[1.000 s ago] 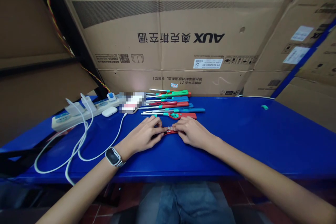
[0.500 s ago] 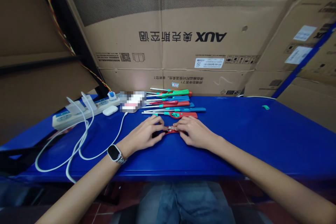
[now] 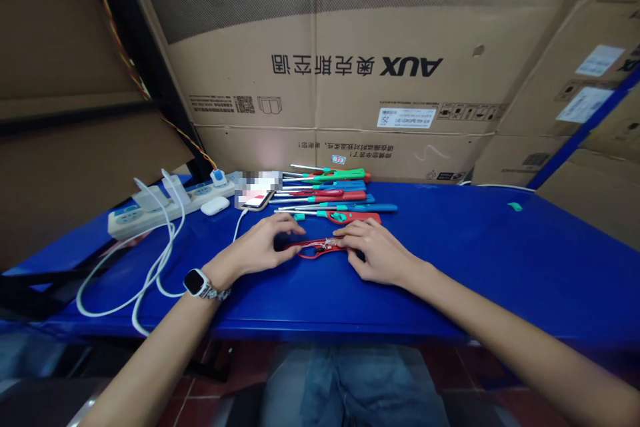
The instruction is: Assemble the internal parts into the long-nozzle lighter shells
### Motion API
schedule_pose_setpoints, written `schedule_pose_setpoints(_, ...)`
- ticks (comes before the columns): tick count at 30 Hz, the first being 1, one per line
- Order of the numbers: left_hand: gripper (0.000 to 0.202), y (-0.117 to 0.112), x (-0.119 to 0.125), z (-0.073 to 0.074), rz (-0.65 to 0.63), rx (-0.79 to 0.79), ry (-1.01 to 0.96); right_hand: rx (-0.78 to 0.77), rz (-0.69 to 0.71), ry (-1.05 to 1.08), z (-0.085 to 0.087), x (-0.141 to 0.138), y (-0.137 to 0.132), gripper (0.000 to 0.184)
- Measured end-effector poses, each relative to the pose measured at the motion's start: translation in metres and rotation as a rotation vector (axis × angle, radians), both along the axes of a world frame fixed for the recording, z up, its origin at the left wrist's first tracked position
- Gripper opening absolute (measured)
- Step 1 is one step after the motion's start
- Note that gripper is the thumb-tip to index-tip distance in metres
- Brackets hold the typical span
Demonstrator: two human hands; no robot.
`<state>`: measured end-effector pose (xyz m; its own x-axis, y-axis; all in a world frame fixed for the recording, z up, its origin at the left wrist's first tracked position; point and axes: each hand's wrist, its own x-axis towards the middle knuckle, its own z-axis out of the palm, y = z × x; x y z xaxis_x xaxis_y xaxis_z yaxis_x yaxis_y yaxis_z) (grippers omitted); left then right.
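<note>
A red long-nosed lighter body (image 3: 315, 249) lies open on the blue table (image 3: 480, 260), small metal parts showing in its middle. My left hand (image 3: 260, 248), a watch on its wrist, grips the lighter's left end with curled fingers. My right hand (image 3: 377, 250) pinches its right end. Just behind lies a row of several long lighters (image 3: 330, 197) in red, blue and green, their metal tubes pointing left.
A white power strip (image 3: 165, 207) with white cables (image 3: 155, 267) sits at the left, beside a white earbud case (image 3: 215, 206) and a phone (image 3: 255, 200). Large cardboard boxes (image 3: 350, 67) wall the back. A small teal piece (image 3: 513, 207) lies far right.
My left hand has slid left along the red lighter, so more of its open body shows between my hands. The view has shifted slightly.
</note>
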<state>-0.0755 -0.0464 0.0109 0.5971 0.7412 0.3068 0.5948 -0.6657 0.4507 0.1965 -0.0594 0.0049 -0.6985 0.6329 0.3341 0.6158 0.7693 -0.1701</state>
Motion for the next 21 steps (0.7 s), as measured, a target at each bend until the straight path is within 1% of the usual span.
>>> schedule_pose_setpoints(2, 0.031, 0.003, -0.006, 0.0, 0.021, -0.124, 0.007, 0.022, -0.016, 0.007, 0.0, -0.001, 0.0, 0.026)
schedule_pose_setpoints(4, 0.031, 0.004, -0.009, 0.0, 0.028, -0.187, -0.002, 0.054, -0.024, 0.011, 0.001, -0.004, 0.001, 0.023)
schedule_pose_setpoints(8, 0.022, 0.004, -0.008, 0.0, -0.002, -0.162, -0.022, 0.098, -0.025, 0.011, 0.008, -0.012, 0.006, 0.022)
schedule_pose_setpoints(10, 0.021, 0.004, -0.007, -0.001, -0.007, -0.155, -0.027, 0.071, -0.02, 0.027, 0.012, -0.02, 0.011, 0.021)
schedule_pose_setpoints(13, 0.022, 0.005, -0.007, -0.004, -0.005, -0.127, -0.007, -0.062, -0.032, 0.015, 0.016, -0.036, 0.023, 0.015)
schedule_pose_setpoints(15, 0.021, 0.005, -0.006, -0.006, -0.003, -0.088, 0.024, -0.159, -0.035, -0.061, 0.016, -0.046, 0.031, 0.008)
schedule_pose_setpoints(17, 0.02, 0.005, -0.005, -0.005, 0.0, -0.049, 0.075, -0.214, -0.041, -0.129, 0.017, -0.053, 0.036, 0.007)
schedule_pose_setpoints(19, 0.018, 0.006, -0.002, -0.003, 0.005, -0.018, 0.141, -0.197, -0.043, -0.193, 0.018, -0.057, 0.037, 0.01)
schedule_pose_setpoints(21, 0.014, 0.007, 0.002, 0.001, 0.011, 0.002, 0.217, -0.141, -0.04, -0.255, 0.021, -0.06, 0.035, 0.013)
